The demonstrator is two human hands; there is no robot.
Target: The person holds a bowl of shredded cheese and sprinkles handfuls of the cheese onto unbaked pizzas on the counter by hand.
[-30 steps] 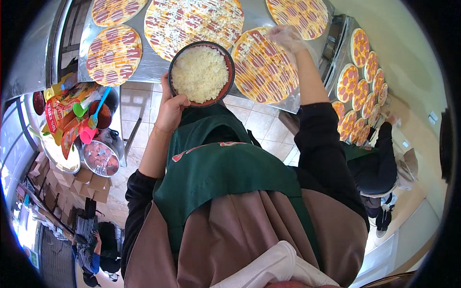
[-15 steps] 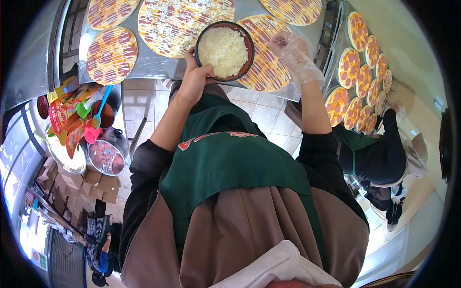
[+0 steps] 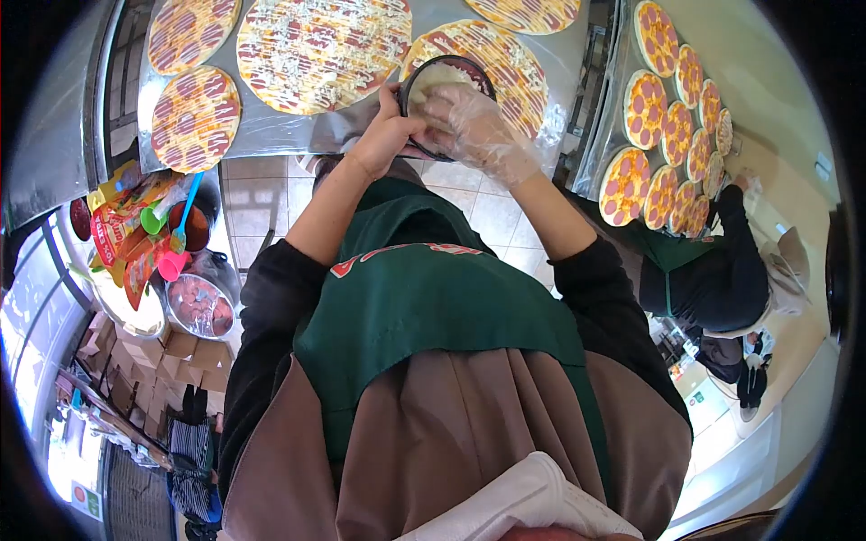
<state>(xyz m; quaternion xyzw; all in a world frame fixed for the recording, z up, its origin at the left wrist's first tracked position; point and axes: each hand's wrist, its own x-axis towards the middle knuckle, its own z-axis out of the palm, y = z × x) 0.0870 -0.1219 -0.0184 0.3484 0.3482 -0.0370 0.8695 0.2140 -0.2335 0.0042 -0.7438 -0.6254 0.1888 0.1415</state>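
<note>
My left hand (image 3: 386, 137) grips a dark-rimmed bowl (image 3: 482, 75) by its left side. Inside the bowl lies white grated cheese (image 3: 448, 77). My right hand (image 3: 474, 126), in a clear plastic glove, reaches into the bowl with fingers curled down at the cheese; the fingertips are partly hidden. Behind the bowl, on the metal table, is a pizza (image 3: 523, 77) with sauce stripes and sausage slices. Left of it lies a large pizza (image 3: 325, 54) strewn with grated cheese.
Smaller striped pizzas (image 3: 197, 119) lie at the table's left. Several sausage-topped pizzas (image 3: 645, 110) fill a surface at right, near a co-worker (image 3: 722, 279). At left stand a sauce pot with a blue utensil (image 3: 190, 212) and a bowl of pinkish pieces (image 3: 200, 307).
My right hand has moved left and down from over the striped pizza into the bowl. The bowl has shifted slightly right and tilted. My view has turned slightly.
</note>
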